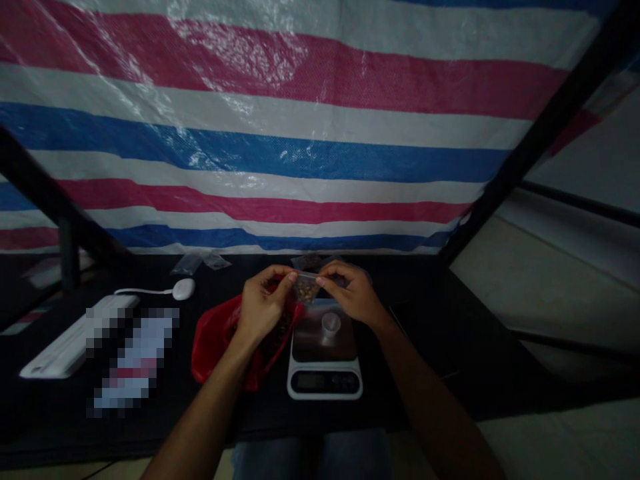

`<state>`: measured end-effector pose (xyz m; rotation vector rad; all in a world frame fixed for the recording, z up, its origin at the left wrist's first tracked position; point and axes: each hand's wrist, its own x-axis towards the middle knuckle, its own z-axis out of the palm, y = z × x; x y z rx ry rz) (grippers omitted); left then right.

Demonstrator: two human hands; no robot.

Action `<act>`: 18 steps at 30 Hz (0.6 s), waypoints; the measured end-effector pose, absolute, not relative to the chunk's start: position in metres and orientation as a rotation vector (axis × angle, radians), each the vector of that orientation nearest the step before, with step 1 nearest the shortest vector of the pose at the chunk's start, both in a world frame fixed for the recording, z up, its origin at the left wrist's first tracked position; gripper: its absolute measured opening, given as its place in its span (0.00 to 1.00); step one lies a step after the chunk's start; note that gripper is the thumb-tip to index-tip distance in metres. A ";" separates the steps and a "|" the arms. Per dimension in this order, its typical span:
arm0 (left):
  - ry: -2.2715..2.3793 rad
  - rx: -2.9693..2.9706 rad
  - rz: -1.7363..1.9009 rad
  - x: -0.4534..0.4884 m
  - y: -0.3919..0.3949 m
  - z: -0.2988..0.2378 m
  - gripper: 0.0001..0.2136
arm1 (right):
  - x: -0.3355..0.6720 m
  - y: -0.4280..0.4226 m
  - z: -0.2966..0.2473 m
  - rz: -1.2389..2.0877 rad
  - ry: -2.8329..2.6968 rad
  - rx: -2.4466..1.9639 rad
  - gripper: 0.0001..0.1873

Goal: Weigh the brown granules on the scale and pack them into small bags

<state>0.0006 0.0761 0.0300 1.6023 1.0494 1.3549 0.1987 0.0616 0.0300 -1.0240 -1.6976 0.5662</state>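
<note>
While both hands are working above the middle of the black bench (440,360), the items are lying spread across it from left to right. At the far left, a long white device (75,341) is resting at an angle, and a pixelated packet (134,360) is lying beside it, its print unreadable. Farther back, a white puck (183,289) is trailing a short white cable, and two small empty-looking clear sachets (200,263) are lying near the bench's back edge. A red plastic bag (215,341) is slumping open under the left hand (263,305), showing brown pieces inside, apparently placed there so that its contents stay within reach. The left hand's grip is closed, with thumb and fingers pinching the left edge of a small clear bag (306,289), which is holding brown pieces and hanging above the rear of the scale. The right hand (349,291) is clamping the opposite edge in the same pinch, probably to keep the bag level and its contents settled. Below, a digital scale (325,373) is standing on the bench, carrying a small clear cup (331,325), apparently centred on the platform for steady readings. A striped tarp (300,133) is hanging behind the bench.
</note>
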 end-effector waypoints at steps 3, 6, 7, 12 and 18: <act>1.122 1.876 1.416 -0.008 0.080 0.036 0.10 | 0.204 0.066 0.026 0.605 -1.650 -1.090 0.09; 1.231 2.081 1.380 -0.029 0.079 0.044 0.11 | 0.214 0.072 0.024 0.644 -1.524 -1.109 0.13; 1.283 2.109 1.320 -0.038 0.077 0.046 0.11 | 0.218 0.074 0.023 0.635 -1.463 -1.113 0.14; 1.212 2.256 0.594 -0.076 0.067 0.033 0.11 | 0.221 0.078 0.020 0.571 -1.377 -1.117 0.11; 1.238 2.428 0.320 -0.065 0.078 0.015 0.23 | 0.219 0.077 0.005 0.715 -1.602 -1.169 0.12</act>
